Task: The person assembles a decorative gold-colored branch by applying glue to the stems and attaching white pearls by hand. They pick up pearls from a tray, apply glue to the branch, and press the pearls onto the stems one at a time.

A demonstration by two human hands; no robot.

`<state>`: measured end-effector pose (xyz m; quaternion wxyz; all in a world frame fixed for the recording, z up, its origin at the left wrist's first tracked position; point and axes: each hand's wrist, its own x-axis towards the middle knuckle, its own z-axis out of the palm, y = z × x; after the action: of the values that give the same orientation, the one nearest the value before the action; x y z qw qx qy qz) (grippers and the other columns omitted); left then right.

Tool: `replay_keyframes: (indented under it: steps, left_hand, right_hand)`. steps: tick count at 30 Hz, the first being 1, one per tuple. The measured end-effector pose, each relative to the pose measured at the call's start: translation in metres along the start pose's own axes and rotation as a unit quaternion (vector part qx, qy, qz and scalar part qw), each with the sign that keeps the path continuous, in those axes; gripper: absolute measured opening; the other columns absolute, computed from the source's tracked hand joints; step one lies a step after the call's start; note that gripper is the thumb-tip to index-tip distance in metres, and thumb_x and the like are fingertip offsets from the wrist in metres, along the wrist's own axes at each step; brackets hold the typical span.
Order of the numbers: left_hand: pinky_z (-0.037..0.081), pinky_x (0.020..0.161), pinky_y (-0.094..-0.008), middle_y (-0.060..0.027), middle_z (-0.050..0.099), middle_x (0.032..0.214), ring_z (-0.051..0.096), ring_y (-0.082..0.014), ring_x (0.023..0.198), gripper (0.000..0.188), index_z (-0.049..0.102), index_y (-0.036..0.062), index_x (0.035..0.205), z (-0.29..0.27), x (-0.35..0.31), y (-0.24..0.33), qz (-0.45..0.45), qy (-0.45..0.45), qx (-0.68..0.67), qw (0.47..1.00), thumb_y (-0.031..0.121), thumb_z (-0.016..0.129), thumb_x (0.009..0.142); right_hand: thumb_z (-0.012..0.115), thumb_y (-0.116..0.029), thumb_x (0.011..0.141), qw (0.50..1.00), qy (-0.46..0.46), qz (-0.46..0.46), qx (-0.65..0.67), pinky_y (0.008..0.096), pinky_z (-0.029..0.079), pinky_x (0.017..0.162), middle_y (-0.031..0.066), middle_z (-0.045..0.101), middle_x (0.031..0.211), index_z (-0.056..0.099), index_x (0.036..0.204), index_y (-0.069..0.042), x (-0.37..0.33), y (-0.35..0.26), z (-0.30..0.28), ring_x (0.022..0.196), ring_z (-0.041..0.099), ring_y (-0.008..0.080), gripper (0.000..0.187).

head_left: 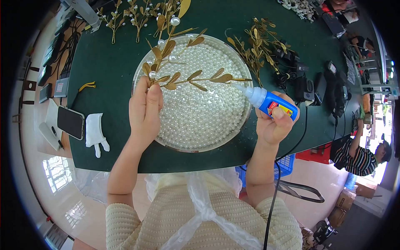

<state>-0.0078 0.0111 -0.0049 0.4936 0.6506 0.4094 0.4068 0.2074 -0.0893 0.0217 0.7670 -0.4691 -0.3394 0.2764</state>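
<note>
My left hand [145,109] pinches a gold leaf branch [169,46] near its base, and several white pearl beads sit along its upper twig. One twig of the branch stretches right, over a round tray [151,141] filled with loose pearl beads [200,116]. My right hand [275,125] is wrapped round a blue glue bottle [282,106] with a clear cap. Its thin nozzle points left, close to the tip of the rightward twig; whether they touch I cannot tell.
More gold branches [258,46] lie right of the tray, others with pearls [137,21] at the back left. A phone [71,122] and a white cloth piece [95,131] rest on the left. Black adapters and cables [306,89] crowd the right side. A person in a striped shirt [356,158] is at far right.
</note>
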Motion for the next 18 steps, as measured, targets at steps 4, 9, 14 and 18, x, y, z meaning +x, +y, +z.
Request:
replay_keyframes:
  steps: [4,9,14,18]
  left_hand:
    - [0.024,0.045,-0.0202,0.0035,0.036,0.054,0.03,-0.0032,0.05,0.022,0.039,0.0049,0.078,0.0003,0.0002,0.0,0.0,0.001,0.001,1.0,0.022,0.037,0.093]
    - [0.024,0.045,-0.0202,0.0036,0.035,0.054,0.03,-0.0031,0.05,0.022,0.039,0.0048,0.079,0.0001,-0.0006,0.0017,-0.004,-0.003,-0.014,1.0,0.021,0.037,0.093]
    - [0.024,0.045,-0.0201,0.0034,0.035,0.054,0.029,-0.0031,0.05,0.022,0.039,0.0048,0.079,0.0004,0.0003,0.0,-0.006,-0.004,-0.021,1.0,0.022,0.037,0.093]
    - [0.024,0.045,-0.0199,0.0033,0.035,0.054,0.03,-0.003,0.05,0.023,0.039,0.0049,0.079,0.0008,0.0003,0.0013,-0.005,-0.002,-0.015,1.0,0.023,0.037,0.093]
  right_hand:
    - [0.059,-0.019,0.063,0.999,-0.006,0.009,0.032,0.0201,0.024,0.037,0.002,0.035,0.053,0.04,0.062,-0.002,0.002,0.0019,-0.0041,0.04,0.032,0.0071,0.025]
    - [0.058,-0.019,0.062,1.0,-0.002,0.02,0.018,0.0205,0.022,0.036,0.0015,0.034,0.052,0.035,0.058,-0.006,0.0009,0.0001,-0.0004,0.04,0.03,0.007,0.026]
    - [0.057,-0.018,0.062,1.0,0.008,0.025,0.018,0.0205,0.023,0.037,0.0017,0.034,0.052,0.034,0.057,-0.007,0.0008,0.0019,-0.0014,0.041,0.031,0.0073,0.026]
    - [0.056,-0.018,0.062,0.999,0.014,0.031,0.036,0.0205,0.023,0.037,0.0016,0.034,0.053,0.037,0.06,-0.005,0.0011,0.002,-0.0018,0.041,0.031,0.0073,0.023]
